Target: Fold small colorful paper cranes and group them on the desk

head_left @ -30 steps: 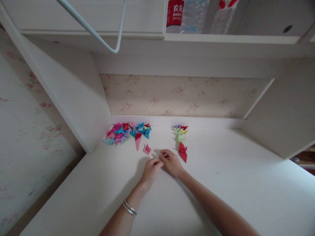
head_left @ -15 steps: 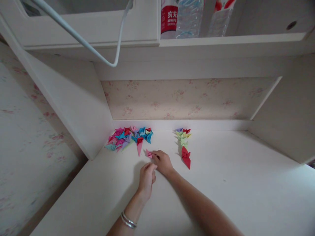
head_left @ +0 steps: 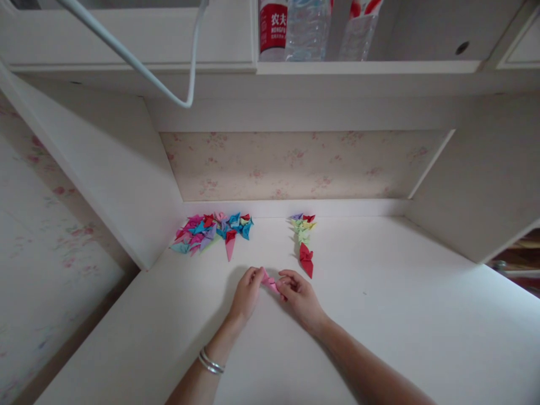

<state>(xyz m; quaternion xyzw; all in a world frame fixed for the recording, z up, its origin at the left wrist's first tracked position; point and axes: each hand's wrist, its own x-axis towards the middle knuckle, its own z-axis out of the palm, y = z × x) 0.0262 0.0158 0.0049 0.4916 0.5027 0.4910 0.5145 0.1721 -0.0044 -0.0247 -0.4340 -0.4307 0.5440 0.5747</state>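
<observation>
A pink origami crane (head_left: 270, 282) is held between my two hands, just above the white desk. My left hand (head_left: 246, 292) pinches its left end between thumb and fingers. On the other end, the thumb and fingers of my right hand (head_left: 300, 296) are closed and cover part of the paper. Beyond my left hand lies a heap of colourful folded paper cranes (head_left: 206, 229). A red and pink crane (head_left: 230, 243) points out from the heap toward me. Behind my right hand runs a short row of cranes (head_left: 302, 230), with a red crane (head_left: 306, 260) nearest me.
The white desk (head_left: 400, 326) has side panels and a flowered back wall (head_left: 304, 163). Overhead, a shelf (head_left: 367, 68) holds plastic bottles (head_left: 307, 31). A pale cable (head_left: 160, 89) hangs in a loop at upper left. Silver bangles (head_left: 211, 363) circle my left wrist.
My right hand has brought the pink crane nearer to me and to the right. My left hand has taken hold of its other end. The view has shifted slightly right.
</observation>
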